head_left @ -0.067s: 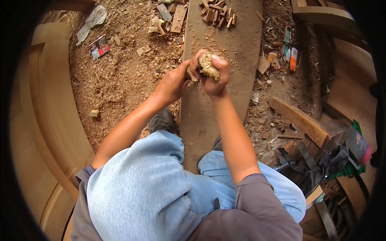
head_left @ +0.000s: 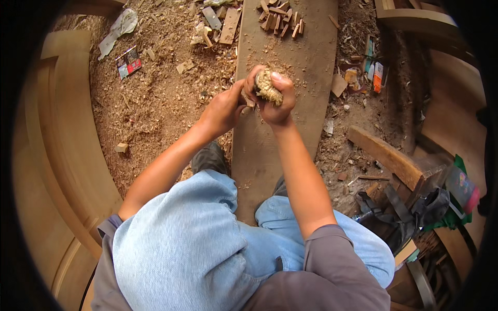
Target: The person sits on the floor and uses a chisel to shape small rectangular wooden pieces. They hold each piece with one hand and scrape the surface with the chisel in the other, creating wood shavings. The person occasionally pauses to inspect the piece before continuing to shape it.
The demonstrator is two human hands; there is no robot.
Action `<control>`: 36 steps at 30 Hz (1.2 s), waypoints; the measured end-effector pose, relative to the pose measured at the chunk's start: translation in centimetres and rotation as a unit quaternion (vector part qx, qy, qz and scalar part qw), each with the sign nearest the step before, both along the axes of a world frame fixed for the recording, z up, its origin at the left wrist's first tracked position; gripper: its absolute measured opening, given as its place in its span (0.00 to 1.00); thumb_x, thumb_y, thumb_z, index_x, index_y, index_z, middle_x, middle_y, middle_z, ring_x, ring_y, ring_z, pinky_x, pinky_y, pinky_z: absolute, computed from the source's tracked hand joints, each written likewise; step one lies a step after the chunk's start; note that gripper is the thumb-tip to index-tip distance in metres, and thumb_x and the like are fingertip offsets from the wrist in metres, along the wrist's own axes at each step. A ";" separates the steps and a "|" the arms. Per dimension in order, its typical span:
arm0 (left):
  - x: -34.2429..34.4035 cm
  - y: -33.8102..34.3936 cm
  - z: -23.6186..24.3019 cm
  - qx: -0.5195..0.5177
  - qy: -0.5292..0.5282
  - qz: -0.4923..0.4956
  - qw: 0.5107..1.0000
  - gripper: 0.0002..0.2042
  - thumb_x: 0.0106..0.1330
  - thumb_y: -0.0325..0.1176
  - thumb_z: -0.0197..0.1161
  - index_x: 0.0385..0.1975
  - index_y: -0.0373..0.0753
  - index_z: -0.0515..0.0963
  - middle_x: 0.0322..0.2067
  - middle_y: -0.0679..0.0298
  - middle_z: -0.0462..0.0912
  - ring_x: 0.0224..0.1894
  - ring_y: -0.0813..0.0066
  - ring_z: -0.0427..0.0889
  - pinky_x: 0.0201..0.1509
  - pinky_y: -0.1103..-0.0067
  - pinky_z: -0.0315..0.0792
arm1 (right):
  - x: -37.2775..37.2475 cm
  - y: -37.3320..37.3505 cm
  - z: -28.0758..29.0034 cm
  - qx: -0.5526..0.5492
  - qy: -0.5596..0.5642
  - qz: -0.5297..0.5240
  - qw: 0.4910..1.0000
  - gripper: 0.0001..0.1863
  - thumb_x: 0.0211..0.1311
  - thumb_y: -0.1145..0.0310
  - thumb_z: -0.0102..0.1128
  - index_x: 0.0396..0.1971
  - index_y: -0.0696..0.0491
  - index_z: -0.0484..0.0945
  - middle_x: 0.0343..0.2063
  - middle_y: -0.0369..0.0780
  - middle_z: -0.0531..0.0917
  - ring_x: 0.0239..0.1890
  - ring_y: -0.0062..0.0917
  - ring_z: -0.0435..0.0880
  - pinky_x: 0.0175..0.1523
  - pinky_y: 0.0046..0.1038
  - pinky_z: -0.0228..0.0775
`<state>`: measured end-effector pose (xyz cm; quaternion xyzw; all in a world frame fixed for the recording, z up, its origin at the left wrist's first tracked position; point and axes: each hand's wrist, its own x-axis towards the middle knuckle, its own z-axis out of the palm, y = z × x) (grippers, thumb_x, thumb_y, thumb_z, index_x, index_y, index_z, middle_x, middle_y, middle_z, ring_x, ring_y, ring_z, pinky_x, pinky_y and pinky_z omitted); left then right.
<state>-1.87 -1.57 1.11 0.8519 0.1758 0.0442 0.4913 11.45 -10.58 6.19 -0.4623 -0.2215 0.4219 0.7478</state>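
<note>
My right hand [head_left: 275,103] is closed round an upright tool over the long board [head_left: 282,145]. Its top is a pale, frayed knob [head_left: 270,91], perhaps a battered wooden handle; the lower end is hidden. Just left of it and touching or nearly touching, my left hand [head_left: 222,110] pinches a small piece of wood [head_left: 249,102], mostly hidden by the fingers. Above both hands, a pile of small wooden pieces [head_left: 279,17] lies on the board among shavings.
Curved wooden panels [head_left: 66,145] stand at the left, more [head_left: 447,90] at the right. Shavings and scraps [head_left: 142,98] cover the ground. A thick offcut [head_left: 381,153], black straps [head_left: 430,205] and a clutter of small packets [head_left: 374,78] lie to the right. My legs [head_left: 181,228] flank the board's near end.
Both hands, with what they hold, have shifted very slightly toward me, lower in the picture. Their grips look the same.
</note>
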 end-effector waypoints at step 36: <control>-0.2 0.3 -0.4 -0.036 -0.012 0.013 0.999 0.29 0.58 0.18 0.65 0.59 0.37 0.63 0.30 0.52 0.85 0.34 0.53 0.87 0.37 0.65 0.78 | -0.1 -0.2 0.0 0.013 0.077 -0.028 0.997 0.29 0.60 0.43 0.37 0.24 0.58 0.69 0.16 0.40 0.70 0.17 0.22 0.64 0.25 0.26 0.55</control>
